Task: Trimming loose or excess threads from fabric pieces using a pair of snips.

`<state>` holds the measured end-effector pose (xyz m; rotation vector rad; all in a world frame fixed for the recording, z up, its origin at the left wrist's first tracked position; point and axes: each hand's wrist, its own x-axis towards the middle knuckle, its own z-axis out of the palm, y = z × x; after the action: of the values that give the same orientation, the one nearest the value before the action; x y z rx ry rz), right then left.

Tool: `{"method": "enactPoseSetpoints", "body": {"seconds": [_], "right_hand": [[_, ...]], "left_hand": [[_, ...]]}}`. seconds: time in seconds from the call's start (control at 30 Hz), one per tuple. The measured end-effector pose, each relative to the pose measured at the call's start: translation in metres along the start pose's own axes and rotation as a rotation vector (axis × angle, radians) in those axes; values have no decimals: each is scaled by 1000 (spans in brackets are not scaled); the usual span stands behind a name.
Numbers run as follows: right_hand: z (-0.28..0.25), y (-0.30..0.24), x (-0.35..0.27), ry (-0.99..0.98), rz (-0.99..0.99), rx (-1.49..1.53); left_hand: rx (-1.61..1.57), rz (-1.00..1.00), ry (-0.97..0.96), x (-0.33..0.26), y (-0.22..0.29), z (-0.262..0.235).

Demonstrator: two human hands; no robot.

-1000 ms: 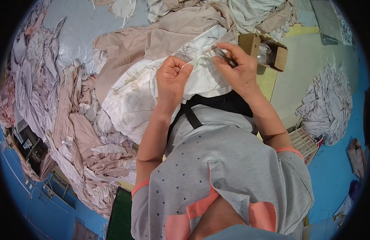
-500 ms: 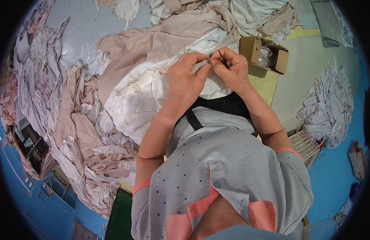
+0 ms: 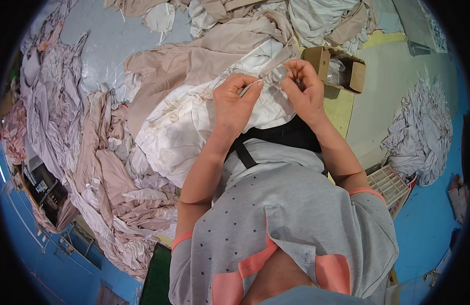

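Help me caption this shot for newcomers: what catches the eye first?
Both hands meet at the centre, left hand and right hand pinching a white garment. Beige and pale cloth heaps spread to the left; an open cardboard box sits beyond the right hand.

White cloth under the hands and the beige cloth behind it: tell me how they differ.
The white cloth is pale with faint markings and lies bunched right under the left hand and right hand, which pinch its edge; the beige cloth is tan, plain, and untouched by either hand. The white cloth sits nearer the person; the beige cloth spreads farther away. Both are crumpled and lie on the same work surface.
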<state>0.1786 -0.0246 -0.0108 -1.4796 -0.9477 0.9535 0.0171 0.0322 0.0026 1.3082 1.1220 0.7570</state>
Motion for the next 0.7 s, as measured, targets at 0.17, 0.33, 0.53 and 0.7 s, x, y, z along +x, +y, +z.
{"method": "enactPoseSetpoints", "body": {"seconds": [0.17, 0.33, 0.53, 0.7], "right_hand": [[-10, -8, -19, -151, -143, -227], [-6, -14, -19, -137, -203, -329], [-3, -12, -19, -111, -233, -376], [-2, -13, -18, -108, -247, -383]], "left_hand": [[-169, -145, -11, -3, 7, 1], [-260, -231, -26, -4, 8, 1], [-269, -210, -22, -4, 5, 1], [-243, -210, -24, -4, 7, 1]]}}
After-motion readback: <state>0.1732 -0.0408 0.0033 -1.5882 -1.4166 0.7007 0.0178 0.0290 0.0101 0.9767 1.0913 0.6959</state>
